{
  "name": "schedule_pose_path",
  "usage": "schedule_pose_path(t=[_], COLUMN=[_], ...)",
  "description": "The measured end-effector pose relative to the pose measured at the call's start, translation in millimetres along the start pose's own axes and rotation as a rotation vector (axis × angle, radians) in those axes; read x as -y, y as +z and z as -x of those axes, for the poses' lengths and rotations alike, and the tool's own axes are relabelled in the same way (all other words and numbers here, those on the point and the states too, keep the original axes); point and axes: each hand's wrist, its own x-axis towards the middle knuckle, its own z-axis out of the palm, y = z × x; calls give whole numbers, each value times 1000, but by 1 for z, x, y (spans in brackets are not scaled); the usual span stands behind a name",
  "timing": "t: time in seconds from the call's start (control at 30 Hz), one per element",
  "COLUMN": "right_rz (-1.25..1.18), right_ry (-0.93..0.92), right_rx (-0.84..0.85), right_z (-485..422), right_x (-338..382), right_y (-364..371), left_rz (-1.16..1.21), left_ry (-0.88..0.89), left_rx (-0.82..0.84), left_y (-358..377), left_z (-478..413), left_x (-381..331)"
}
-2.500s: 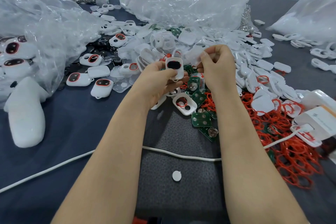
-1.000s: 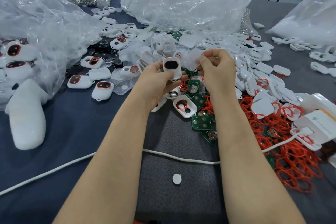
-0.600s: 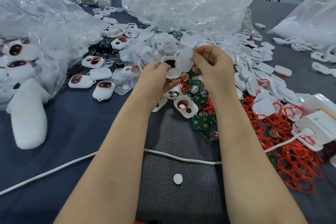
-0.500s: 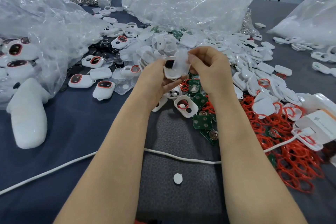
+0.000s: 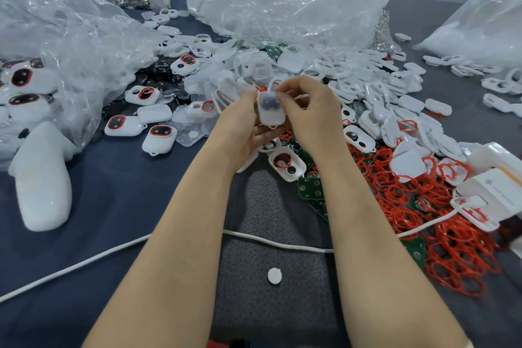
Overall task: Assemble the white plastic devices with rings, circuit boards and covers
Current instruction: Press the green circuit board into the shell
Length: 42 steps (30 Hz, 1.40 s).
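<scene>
At mid table [image 5: 113, 192], the left hand [image 5: 240, 130] and right hand [image 5: 313, 118] are gripping a device [image 5: 270, 114], seemingly seating its cover [image 5: 267, 102]; a few finished devices [image 5: 159, 135] are lying leftward, heaps of rings [image 5: 423, 206] waiting.

Glossy white plastic shells [image 5: 408, 164] lie on a matt cloth worktop [image 5: 118, 192]; crinkly clear plastic bags [image 5: 282, 5] shine along its far edge; red rings [image 5: 457, 248] look rubbery.
</scene>
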Motion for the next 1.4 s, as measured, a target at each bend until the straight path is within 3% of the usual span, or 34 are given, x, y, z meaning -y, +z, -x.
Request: schedule_pose_path(t=[0.3,0.87,1.4], right_rz=[34,8,-92], right_ry=[4,73,149], right_rx=[-40,-103,-39], right_z=[1,1,0], right_x=[-3,-5,-5], right_y=[7,13,8], left_rz=[-169,-156,-195], left_ry=[89,173,202], left_rx=[83,141,142], left_y=[-3,0,-2], left_z=[0,5,3], left_x=[5,7,11])
